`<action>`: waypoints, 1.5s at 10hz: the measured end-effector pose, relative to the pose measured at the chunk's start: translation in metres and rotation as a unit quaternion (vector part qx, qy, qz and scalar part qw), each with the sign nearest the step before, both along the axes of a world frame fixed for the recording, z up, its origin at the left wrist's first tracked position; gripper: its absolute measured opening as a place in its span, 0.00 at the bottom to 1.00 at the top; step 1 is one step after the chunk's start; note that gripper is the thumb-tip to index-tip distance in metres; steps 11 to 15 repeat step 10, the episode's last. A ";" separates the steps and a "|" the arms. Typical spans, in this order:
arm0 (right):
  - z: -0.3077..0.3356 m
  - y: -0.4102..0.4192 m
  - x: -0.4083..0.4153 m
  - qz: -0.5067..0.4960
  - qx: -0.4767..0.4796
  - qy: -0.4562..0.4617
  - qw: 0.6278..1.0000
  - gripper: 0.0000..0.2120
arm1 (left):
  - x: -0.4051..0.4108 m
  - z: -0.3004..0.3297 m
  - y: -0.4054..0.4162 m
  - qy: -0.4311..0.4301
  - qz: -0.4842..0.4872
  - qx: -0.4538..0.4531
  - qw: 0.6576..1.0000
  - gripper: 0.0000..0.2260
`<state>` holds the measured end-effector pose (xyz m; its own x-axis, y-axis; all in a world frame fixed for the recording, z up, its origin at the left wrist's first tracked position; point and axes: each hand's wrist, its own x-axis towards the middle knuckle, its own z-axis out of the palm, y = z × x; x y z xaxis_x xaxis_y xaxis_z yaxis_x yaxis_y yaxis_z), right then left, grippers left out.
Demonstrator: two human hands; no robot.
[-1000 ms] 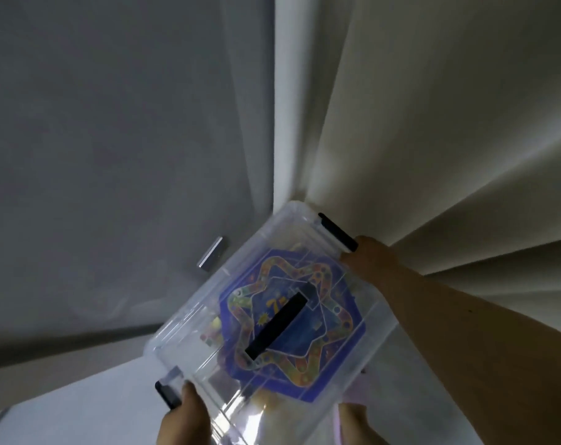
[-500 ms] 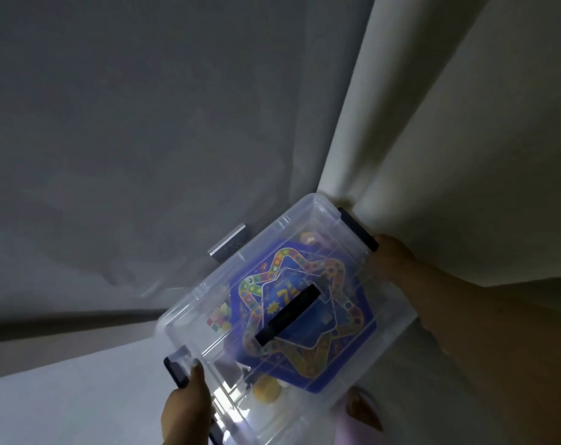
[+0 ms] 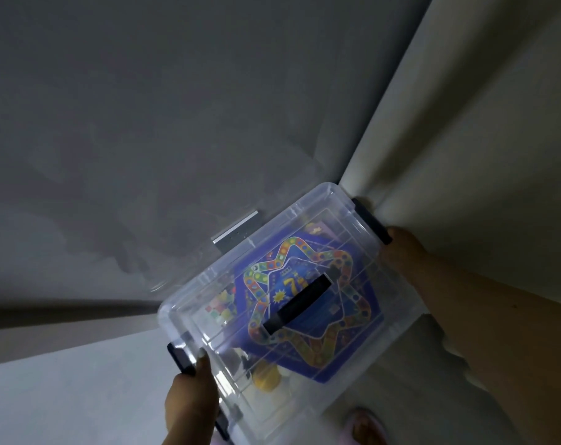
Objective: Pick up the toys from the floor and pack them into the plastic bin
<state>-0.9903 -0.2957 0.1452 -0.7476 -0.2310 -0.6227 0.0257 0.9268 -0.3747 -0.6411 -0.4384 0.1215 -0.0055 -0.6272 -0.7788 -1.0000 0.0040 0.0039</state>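
Both hands, left hand (image 3: pixel 192 399) and right hand (image 3: pixel 401 252), are grasping the lidded plastic bin (image 3: pixel 208 303) by its ends; the board's (image 3: pixel 308 303) lettering is blurring beyond a yellow "7".

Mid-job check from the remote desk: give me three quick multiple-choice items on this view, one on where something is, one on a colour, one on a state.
1. Where is the left hand?
A. at the bin's near end latch
B. on the top handle
C. off the bin

2. Colour of the game board inside?
A. red
B. blue
C. green

3. The plastic bin is:
A. open
B. tipped over
C. closed with its lid on

Answers: 1 A, its fingers sit by the dark latch; 2 B, blue shows through the lid; 3 C, the lid covers it, with the right hand at the far end.
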 end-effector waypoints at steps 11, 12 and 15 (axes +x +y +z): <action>0.150 -0.039 0.025 0.025 -0.056 0.046 0.997 0.16 | -0.074 0.166 -0.011 0.148 0.214 -0.109 0.959 0.25; 0.150 -0.039 0.025 0.025 -0.056 0.046 0.997 0.16 | -0.074 0.166 -0.011 0.148 0.214 -0.109 0.959 0.25; 0.150 -0.039 0.025 0.025 -0.056 0.046 0.997 0.16 | -0.074 0.166 -0.011 0.148 0.214 -0.109 0.959 0.25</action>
